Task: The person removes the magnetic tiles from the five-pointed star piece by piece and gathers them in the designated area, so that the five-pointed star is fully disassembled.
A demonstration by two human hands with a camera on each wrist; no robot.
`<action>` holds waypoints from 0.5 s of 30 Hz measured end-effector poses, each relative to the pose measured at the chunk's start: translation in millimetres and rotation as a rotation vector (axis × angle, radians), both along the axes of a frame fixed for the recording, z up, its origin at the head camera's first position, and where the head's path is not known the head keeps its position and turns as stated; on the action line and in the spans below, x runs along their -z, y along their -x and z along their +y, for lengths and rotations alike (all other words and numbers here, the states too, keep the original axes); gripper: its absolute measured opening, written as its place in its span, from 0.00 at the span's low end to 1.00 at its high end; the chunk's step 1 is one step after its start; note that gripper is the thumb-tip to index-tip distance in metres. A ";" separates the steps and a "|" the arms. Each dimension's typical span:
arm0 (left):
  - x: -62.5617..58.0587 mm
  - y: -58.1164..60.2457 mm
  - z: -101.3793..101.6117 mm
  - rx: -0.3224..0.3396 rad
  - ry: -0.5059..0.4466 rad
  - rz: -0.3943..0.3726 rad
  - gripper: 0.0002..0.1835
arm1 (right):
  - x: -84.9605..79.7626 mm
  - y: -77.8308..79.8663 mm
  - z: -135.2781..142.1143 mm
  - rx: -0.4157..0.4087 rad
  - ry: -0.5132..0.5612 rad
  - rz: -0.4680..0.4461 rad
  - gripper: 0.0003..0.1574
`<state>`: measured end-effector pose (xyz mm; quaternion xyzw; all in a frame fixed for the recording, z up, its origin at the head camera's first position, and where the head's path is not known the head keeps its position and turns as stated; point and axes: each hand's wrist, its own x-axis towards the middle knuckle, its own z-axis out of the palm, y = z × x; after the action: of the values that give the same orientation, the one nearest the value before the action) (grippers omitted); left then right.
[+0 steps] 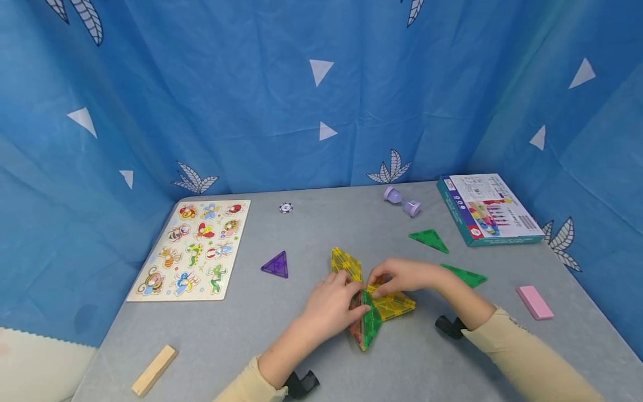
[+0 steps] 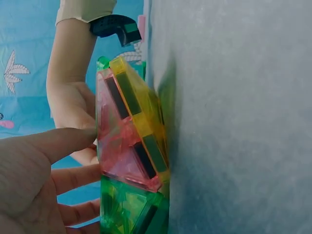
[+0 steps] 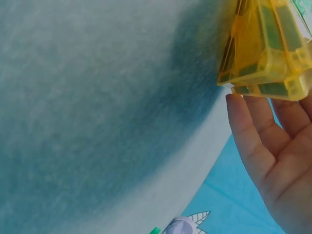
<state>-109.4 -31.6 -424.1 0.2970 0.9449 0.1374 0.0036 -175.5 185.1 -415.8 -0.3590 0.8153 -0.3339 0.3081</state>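
Translucent magnetic tiles joined into a small star-like build stand on the grey table. A yellow tile (image 1: 345, 263) juts out at the back, a yellow part (image 1: 396, 306) at the right, and a green tile (image 1: 372, 322) meets a red tile (image 1: 356, 330) in front. My left hand (image 1: 327, 306) holds the build from the left, thumb and fingers round its upper part; the left wrist view shows the red tile (image 2: 119, 131) beside that thumb. From the right, my right hand (image 1: 402, 275) pinches the yellow part; its fingertips meet the yellow tiles (image 3: 265, 53) in the right wrist view.
Loose green triangle tiles (image 1: 430, 240) lie at right, a purple triangle tile (image 1: 277, 264) at left. Around them are an insect puzzle board (image 1: 198, 251), a poker chip (image 1: 286, 207), a lilac sand timer (image 1: 403, 202), a box (image 1: 494, 209), a pink block (image 1: 534, 302) and a wooden block (image 1: 154, 371).
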 end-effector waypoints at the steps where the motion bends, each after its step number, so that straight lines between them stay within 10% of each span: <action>1: 0.0 -0.2 0.6 -0.005 -0.002 0.003 0.22 | -0.5 -0.1 -0.3 -0.002 0.001 0.000 0.08; 15: 1.1 -1.0 1.7 -0.014 -0.016 0.035 0.19 | -2.5 0.2 -1.4 -0.024 0.036 -0.004 0.02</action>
<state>-108.4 -29.9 -425.2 0.2925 0.9459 0.1396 -0.0160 -175.6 183.6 -413.4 -0.3736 0.8042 -0.3454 0.3073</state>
